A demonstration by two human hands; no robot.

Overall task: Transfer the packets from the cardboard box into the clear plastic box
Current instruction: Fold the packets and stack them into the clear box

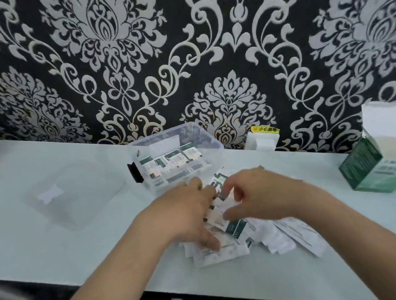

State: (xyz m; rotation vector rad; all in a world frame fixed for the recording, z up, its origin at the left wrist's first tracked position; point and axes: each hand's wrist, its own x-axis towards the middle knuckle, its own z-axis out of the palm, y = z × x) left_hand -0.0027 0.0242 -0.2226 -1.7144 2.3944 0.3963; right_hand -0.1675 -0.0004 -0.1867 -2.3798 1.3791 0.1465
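- Many packets [233,229] lie in a loose heap on the worktop [81,253], under and between both my hands. A further row already sits in the clear box [211,140].
- Right hand [261,192]: fingers [228,183] curled with the thumb opposed, pinching a few packets at the top of the heap.
- Left hand [186,214]: laid against the heap's left side, thumb on the nearest packets. Blur prevents saying whether it grasps or only steadies.
- Governing relation: the clear box stands just beyond the heap, ahead and slightly left, top open. My left hand is the nearer to it.
- The heap trails off rightward toward the carton [360,165], which stands well apart and open; its contents cannot be made out.
- Judgement: the next move is a short carry forward over the box's near wall, and the loosely stacked packets may slip.
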